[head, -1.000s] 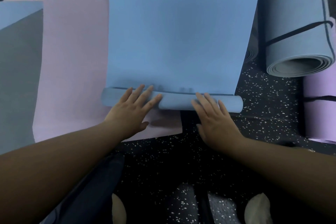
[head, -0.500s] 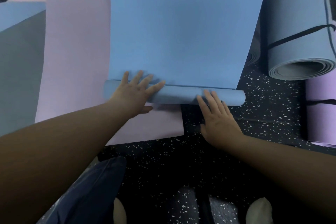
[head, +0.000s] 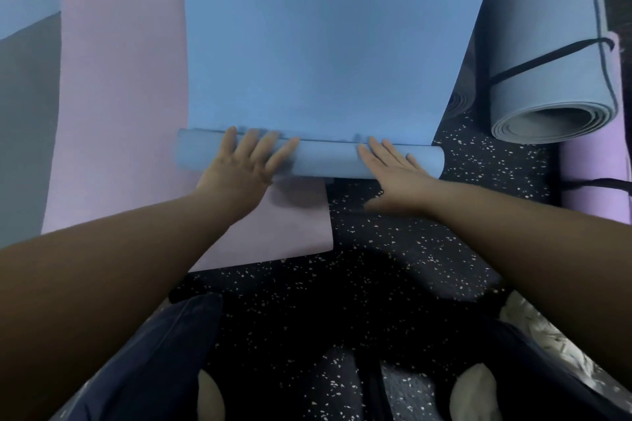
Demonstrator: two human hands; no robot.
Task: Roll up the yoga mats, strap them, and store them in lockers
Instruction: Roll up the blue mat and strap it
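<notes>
Blue mat (head: pixel 328 44) lies mid-frame on the floor (head: pixel 393 249), its near end rolled. Left hand (head: pixel 244 164) and right hand (head: pixel 393 169) press the roll with flat, wide-open grip. A strapped grey mat (head: pixel 547 55) sits upper right.

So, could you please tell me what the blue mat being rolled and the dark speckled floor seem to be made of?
Blue yoga mat: likely soft matte foam or rubber; it curls smoothly into a roll, without glare. Dark speckled floor: probably rubber gym flooring, judging by its pale flecks and dull surface.
</notes>
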